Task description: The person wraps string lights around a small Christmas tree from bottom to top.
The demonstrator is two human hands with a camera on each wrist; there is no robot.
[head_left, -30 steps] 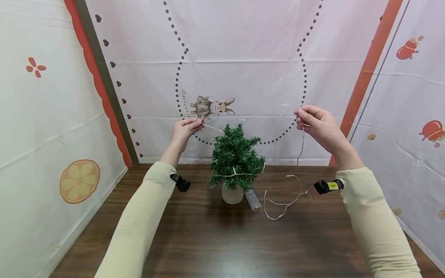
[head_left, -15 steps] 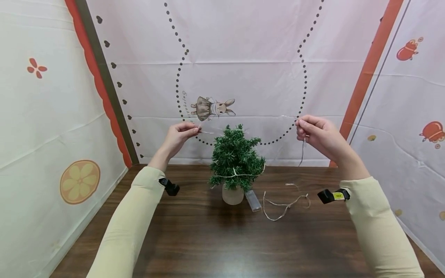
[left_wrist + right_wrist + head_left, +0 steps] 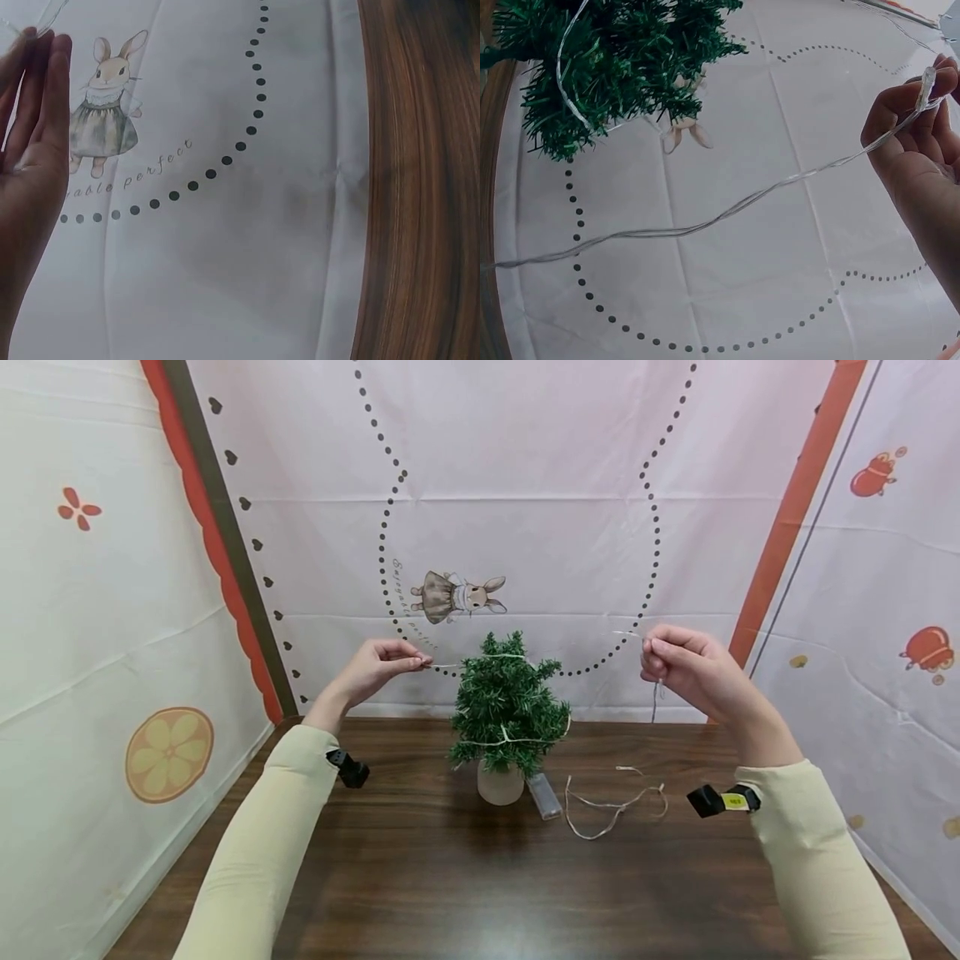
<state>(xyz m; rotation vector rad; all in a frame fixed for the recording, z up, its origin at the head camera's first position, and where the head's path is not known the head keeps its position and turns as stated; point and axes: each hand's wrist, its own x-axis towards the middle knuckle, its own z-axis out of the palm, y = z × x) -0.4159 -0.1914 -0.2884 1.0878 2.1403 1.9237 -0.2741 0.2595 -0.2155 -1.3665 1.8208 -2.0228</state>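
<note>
We see the left hand (image 3: 375,670) pinching a light string (image 3: 720,217) between thumb and fingertips, its strand reaching the green tree (image 3: 506,693) between our hands. The right hand (image 3: 686,664) pinches wire too, its other fingers curled, and paired strands hang from it. A yellow label (image 3: 735,802) on the right wrist camera (image 3: 705,802) is too small for us to read. More string crosses the tree, high and low, and loops beside a clear box (image 3: 545,797) by its pale pot (image 3: 500,783). Behind, we read "perfect" after "able" in the lettering (image 3: 157,166) beneath a rabbit print (image 3: 459,597). The tree stands near the far edge of the dark wooden tabletop (image 3: 450,877), with wood stretching towards us. Printed cloth (image 3: 525,535) walls the back and both sides, well apart from our hands.
</note>
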